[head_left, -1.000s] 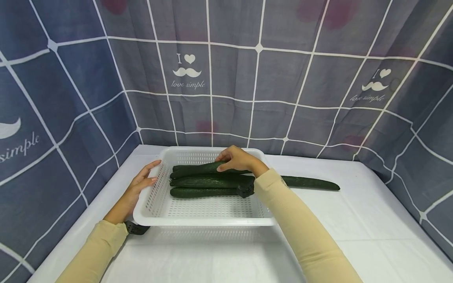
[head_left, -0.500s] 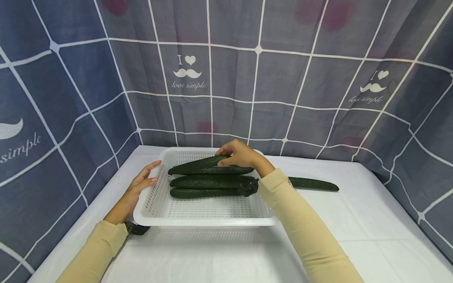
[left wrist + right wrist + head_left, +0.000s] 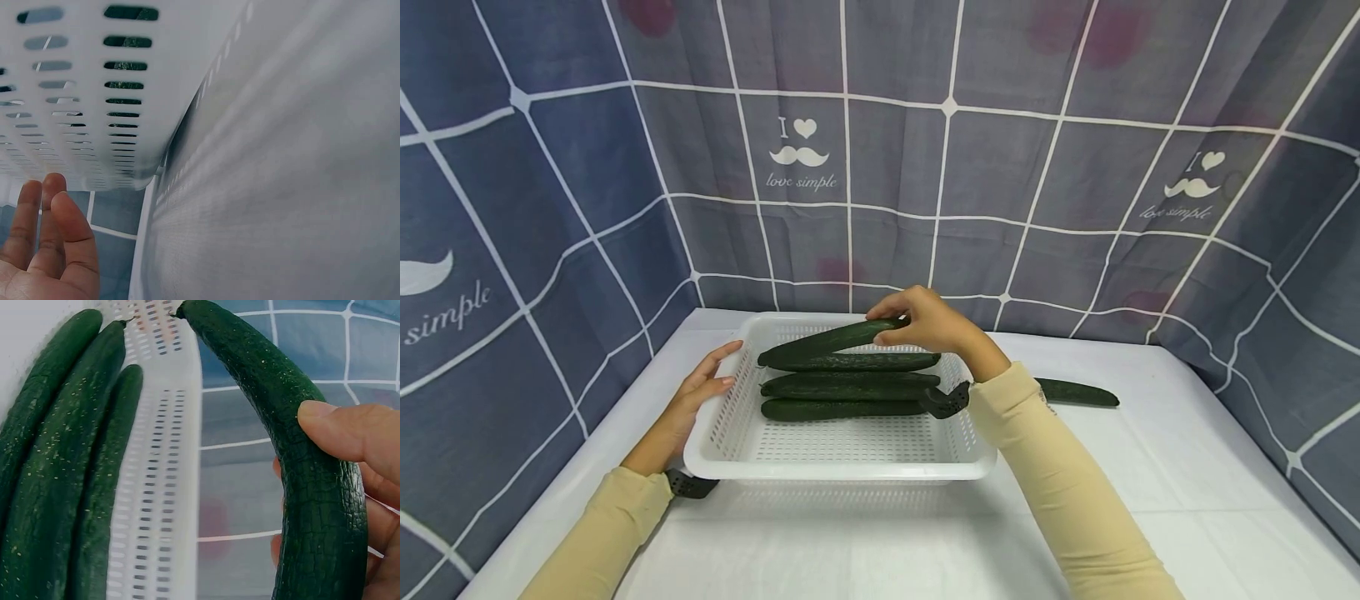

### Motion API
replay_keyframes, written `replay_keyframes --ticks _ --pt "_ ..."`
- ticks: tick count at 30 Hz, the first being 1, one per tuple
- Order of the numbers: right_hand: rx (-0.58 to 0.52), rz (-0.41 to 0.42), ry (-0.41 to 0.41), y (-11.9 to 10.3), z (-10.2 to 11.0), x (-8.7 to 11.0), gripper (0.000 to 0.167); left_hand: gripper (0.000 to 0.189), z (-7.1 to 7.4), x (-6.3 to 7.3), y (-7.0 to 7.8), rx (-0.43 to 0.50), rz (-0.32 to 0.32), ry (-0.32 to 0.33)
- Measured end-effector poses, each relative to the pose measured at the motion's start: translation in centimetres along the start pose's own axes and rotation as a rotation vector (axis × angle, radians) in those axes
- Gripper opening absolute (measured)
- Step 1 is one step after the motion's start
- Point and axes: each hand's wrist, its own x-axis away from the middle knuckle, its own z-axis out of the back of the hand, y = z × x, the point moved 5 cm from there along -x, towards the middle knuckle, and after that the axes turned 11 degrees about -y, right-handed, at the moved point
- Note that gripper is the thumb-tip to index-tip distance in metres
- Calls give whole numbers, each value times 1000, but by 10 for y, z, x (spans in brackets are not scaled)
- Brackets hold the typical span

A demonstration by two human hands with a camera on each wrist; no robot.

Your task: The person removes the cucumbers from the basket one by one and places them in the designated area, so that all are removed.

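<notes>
My right hand [image 3: 928, 321] grips a dark green cucumber [image 3: 835, 340] near its right end. That end is raised, and the left end slopes down toward the basket's far left part. In the right wrist view the thumb lies across the held cucumber [image 3: 319, 481], with fingers behind it. Below it, three more cucumbers [image 3: 850, 386] lie side by side in a white perforated basket [image 3: 842, 471]. My left hand [image 3: 688, 404] rests against the basket's left rim with fingers extended. In the left wrist view, fingers [image 3: 80, 250] are loosely bent beside the basket's outer wall [image 3: 134, 165].
Another cucumber [image 3: 1078, 392] lies on the white-covered table [image 3: 1187, 467] right of the basket, partly hidden by the right sleeve. A grey-blue checked curtain [image 3: 895, 150] stands behind and along both sides. Black wrist mounts show at both wrists.
The right hand has lifted the cucumber's right end up and slightly right, away from the one beneath, which is now plainly visible. The left hand and basket have stayed put.
</notes>
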Motion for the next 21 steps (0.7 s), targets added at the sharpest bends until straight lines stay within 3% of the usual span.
replay_keyframes --ticks 9,21 --pt "29 17 79 -10 13 22 34 54 2 -2 0 -12 8 6" --pt "-1 5 158 -6 25 49 31 54 3 -3 -1 19 -2 2"
